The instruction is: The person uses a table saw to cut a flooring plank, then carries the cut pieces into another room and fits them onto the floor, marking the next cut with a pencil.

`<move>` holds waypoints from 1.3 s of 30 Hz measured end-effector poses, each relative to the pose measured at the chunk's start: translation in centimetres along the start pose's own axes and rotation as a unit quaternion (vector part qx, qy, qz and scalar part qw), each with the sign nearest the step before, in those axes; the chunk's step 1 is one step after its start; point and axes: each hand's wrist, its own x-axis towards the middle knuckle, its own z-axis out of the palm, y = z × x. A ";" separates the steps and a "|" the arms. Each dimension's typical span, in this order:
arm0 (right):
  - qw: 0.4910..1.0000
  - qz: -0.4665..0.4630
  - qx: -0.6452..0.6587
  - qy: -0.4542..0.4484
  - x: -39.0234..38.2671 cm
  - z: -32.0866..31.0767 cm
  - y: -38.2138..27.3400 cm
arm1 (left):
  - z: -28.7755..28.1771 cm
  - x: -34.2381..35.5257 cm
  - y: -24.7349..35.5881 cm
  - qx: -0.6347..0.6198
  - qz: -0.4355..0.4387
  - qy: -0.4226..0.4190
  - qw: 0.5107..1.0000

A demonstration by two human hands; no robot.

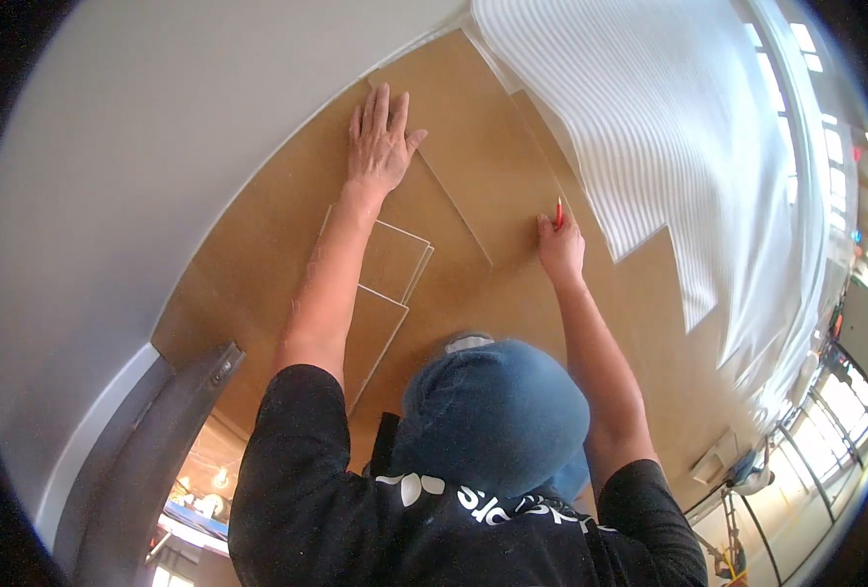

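Observation:
My left hand (379, 147) lies flat with fingers stretched out on a tan floor board near the wall. Beside it runs a loose-looking tan plank (478, 127), its long edge showing as a dark line. My right hand (560, 245) is closed round a red pencil (558, 212), whose pale tip points away from me. That hand rests on the boards close to the edge of the white ribbed underlay (600, 117). Under my left forearm lie several cut board pieces (395, 256) with pale edges, partly hidden by the arm.
A grey wall (160, 127) curves along the left. At lower left stands a dark door frame (189, 391), with a lit room behind it. My bent knee (493, 416) is in front of me. Windows (806, 49) and another person (750, 476) appear at far right.

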 end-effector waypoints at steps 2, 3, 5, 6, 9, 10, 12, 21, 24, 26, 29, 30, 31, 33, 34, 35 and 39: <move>0.999 0.015 0.030 0.007 0.5 0.2 -0.8 | 0.0 0.6 -0.4 0.007 -0.002 0.002 1.000; 0.999 0.016 0.031 0.005 0.8 0.2 -1.1 | 0.0 0.8 -0.5 0.012 -0.004 0.006 1.000; 1.000 -0.004 0.011 0.026 1.0 -0.1 -1.9 | 0.2 0.7 -0.8 0.005 -0.005 0.011 1.000; 1.000 -0.002 0.012 0.023 1.0 -0.3 -2.2 | 0.3 0.7 -0.8 -0.004 -0.006 0.018 1.000; 0.999 0.027 0.012 0.019 1.2 -1.3 -2.9 | -0.2 0.9 0.5 0.003 0.020 0.013 1.000; 0.999 0.025 0.031 0.028 1.0 -1.2 -3.0 | -0.3 0.9 0.5 0.004 0.022 0.010 1.000; 0.998 0.025 0.052 0.035 0.7 -0.9 -3.1 | -0.5 0.9 0.4 0.004 0.029 0.005 1.000; 0.998 -0.001 0.020 0.064 0.9 -1.6 -1.9 | 0.3 1.6 1.0 0.013 0.011 -0.008 1.000; 0.987 0.000 0.148 0.060 1.5 -3.4 -4.0 | 0.6 1.4 0.4 0.011 0.007 -0.005 1.000; 0.910 -0.063 0.405 0.058 2.3 -4.4 -7.3 | 0.5 1.8 0.6 0.012 0.022 -0.003 1.000; 0.843 -0.073 0.533 0.011 5.2 -4.2 -10.5 | 0.7 1.9 0.9 0.015 0.022 -0.009 1.000; 0.797 -0.098 0.595 0.026 6.2 -3.2 -12.0 | 0.7 2.1 1.0 0.011 0.025 -0.010 1.000; 0.797 -0.096 0.595 0.028 7.4 -2.3 -12.8 | 0.6 2.2 1.1 0.017 0.025 0.001 1.000; 0.866 -0.154 0.465 0.104 9.8 -0.4 -14.2 | 0.5 2.2 0.7 0.022 0.028 0.023 0.999; 0.885 -0.128 0.417 0.161 10.7 0.9 -14.4 | 0.8 2.3 0.7 0.022 0.030 0.021 0.999; 0.886 -0.124 0.408 0.182 11.8 1.8 -14.3 | 0.9 2.4 0.8 0.028 0.035 0.026 0.999; 0.874 -0.113 0.440 0.172 13.2 3.8 -14.5 | 1.2 2.3 0.8 0.018 0.038 0.040 0.998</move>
